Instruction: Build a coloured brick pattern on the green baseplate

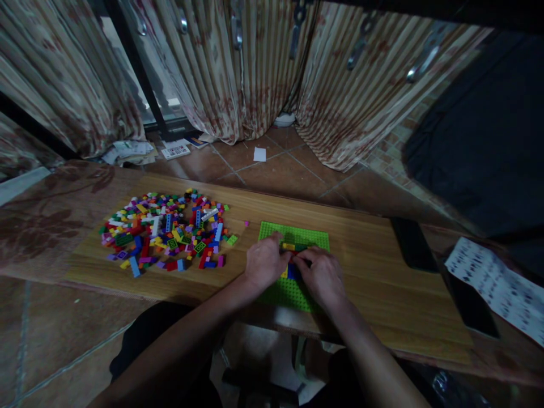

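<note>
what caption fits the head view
Bare hands at yellow and blue plastic bricks on green studded baseplate, multicoloured brick pile at left

The middle of the bright green studded plastic baseplate (276,293) is covered by the left hand (266,262) and right hand (322,275); whatever is pinched between their fingertips cannot be made out. The small yellow plastic brick (288,247) is blurred. At the right edge, the white printed paper sheet (505,289) is cut off, its print too small to be read. Both bare forearms are cropped at the bottom.

Smooth wood-grain board (365,294); glossy plastic bricks (155,226); striped cloth curtains (250,73)
</note>
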### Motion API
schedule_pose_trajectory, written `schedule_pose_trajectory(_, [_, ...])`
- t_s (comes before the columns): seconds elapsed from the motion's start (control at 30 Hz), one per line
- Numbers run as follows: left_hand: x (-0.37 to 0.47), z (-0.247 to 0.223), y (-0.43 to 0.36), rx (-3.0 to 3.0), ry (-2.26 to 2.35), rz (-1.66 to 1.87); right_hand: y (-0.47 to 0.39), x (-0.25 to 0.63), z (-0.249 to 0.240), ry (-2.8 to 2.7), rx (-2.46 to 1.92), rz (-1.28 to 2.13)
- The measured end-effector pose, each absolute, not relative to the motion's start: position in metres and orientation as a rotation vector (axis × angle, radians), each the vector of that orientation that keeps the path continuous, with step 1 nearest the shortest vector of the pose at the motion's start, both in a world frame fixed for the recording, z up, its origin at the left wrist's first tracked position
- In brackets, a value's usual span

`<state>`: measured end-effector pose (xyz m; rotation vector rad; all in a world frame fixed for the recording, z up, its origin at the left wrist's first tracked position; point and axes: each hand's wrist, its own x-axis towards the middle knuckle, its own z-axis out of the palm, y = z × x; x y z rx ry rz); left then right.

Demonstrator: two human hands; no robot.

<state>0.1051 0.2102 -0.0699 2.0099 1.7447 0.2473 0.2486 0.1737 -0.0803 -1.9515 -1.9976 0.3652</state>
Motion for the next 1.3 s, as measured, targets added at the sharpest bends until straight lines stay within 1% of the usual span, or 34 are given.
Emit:
schedule_pose_trajectory(0.33, [0.106, -0.073, 0.215, 1.940, 1.752, 0.261, 0.174, 0.245, -0.084, -1.997, -1.931, 0.321])
schedule_pose_trajectory(0.47, [0.104, -0.075, 0.213, 1.939, 1.729, 0.324, 0.169, 0.243, -0.082, -1.873, -1.831, 0.345])
schedule_pose_trajectory(0.63, [0.093, -0.074, 0.216, 1.874, 1.630, 0.475, 0.167, 0.265, -0.067, -1.531, -1.662, 0.267])
schedule_pose_trajectory(0.77, [0.076, -0.067, 0.223, 1.810, 1.600, 0.602, 0.171, 0.297, -0.062, -1.143, -1.651, 0.268])
schedule_pose_trajectory(0.87, [0.067, -0.064, 0.225, 1.789, 1.541, 0.768, 0.175, 0.311, -0.063, -0.981, -1.658, 0.242])
schedule_pose_trajectory(1.07, [0.066, -0.052, 0.215, 1.795, 1.411, 1.000, 0.177, 0.307, -0.073, -0.933, -1.646, 0.182])
schedule_pose_trajectory(1.3, [0.060, -0.036, 0.193, 1.990, 1.305, 1.226, 0.171, 0.257, -0.071, -1.012, -1.668, 0.337])
